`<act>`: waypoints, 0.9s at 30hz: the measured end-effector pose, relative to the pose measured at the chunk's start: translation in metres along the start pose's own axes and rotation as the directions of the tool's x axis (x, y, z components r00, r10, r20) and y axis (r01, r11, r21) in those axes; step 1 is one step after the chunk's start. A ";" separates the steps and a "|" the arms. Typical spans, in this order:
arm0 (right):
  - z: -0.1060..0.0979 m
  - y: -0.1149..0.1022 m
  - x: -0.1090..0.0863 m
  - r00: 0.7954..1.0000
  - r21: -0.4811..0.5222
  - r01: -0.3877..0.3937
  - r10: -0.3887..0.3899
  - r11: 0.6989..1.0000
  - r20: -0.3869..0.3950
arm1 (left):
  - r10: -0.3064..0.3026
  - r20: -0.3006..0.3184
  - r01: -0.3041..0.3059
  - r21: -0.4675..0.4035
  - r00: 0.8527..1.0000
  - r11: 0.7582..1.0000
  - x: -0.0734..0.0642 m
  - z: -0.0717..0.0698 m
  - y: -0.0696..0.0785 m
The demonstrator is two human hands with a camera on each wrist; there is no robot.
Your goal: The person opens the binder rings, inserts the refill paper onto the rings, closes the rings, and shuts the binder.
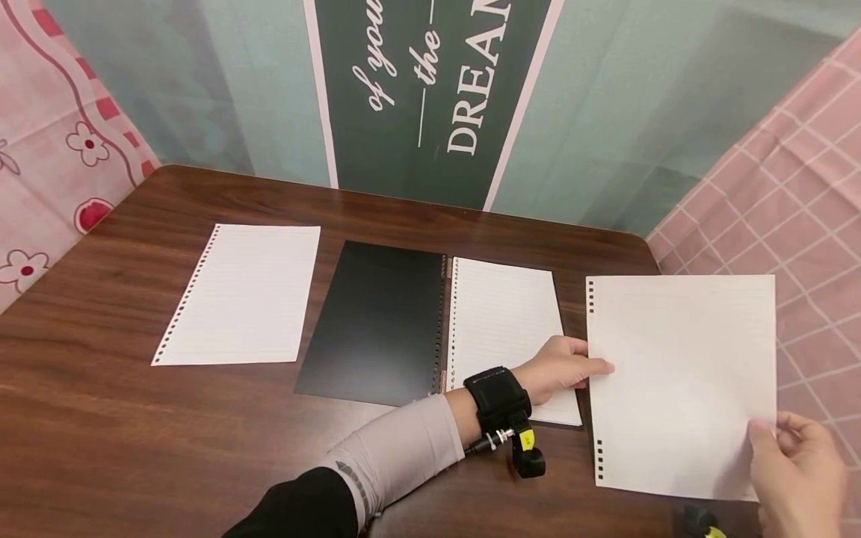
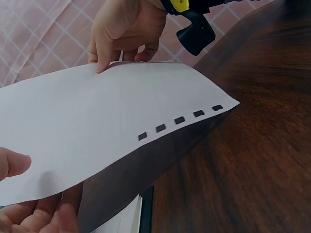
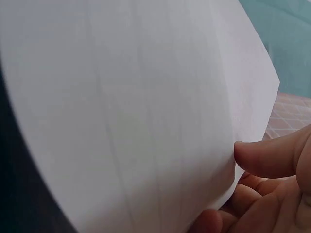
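Observation:
A white loose-leaf sheet [image 1: 679, 381] with punched holes along its left edge is held up at the right of the head view. My left hand [image 1: 554, 368] pinches the holed edge, thumb on top and fingers beneath, as the left wrist view also shows. At the lower right edge, my right hand [image 1: 800, 467] grips the same sheet between thumb and fingers. The sheet bends a little in the left wrist view. Behind my left hand lies an open binder with a dark cover [image 1: 377, 321] and a lined page stack [image 1: 501, 314], partly hidden by that hand.
Another holed, lined sheet [image 1: 242, 295] lies flat left of the binder. All of it rests on a brown wooden table [image 1: 101, 321]. A green cloth with lettering [image 1: 430, 90] hangs behind, a pink checked cloth [image 1: 800, 187] at the right and a flowered cloth [image 1: 54, 149] at the left.

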State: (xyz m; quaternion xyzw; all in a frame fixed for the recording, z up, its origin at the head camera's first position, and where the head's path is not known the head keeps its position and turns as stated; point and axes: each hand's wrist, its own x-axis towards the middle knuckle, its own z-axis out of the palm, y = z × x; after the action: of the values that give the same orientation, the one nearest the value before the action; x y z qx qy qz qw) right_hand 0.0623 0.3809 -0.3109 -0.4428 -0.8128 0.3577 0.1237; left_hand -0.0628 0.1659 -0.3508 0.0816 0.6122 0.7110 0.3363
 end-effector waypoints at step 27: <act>0.004 -0.001 -0.004 0.997 0.129 -0.003 0.012 0.992 -0.076 | -0.047 -0.016 0.047 0.042 0.999 0.998 0.001 0.004 0.004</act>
State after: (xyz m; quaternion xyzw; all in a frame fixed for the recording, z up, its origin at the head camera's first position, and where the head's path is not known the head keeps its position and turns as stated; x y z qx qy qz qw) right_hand 0.0623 0.3756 -0.3124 -0.4502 -0.7810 0.3928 0.1816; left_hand -0.0629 0.1696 -0.3469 0.0691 0.6315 0.6901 0.3466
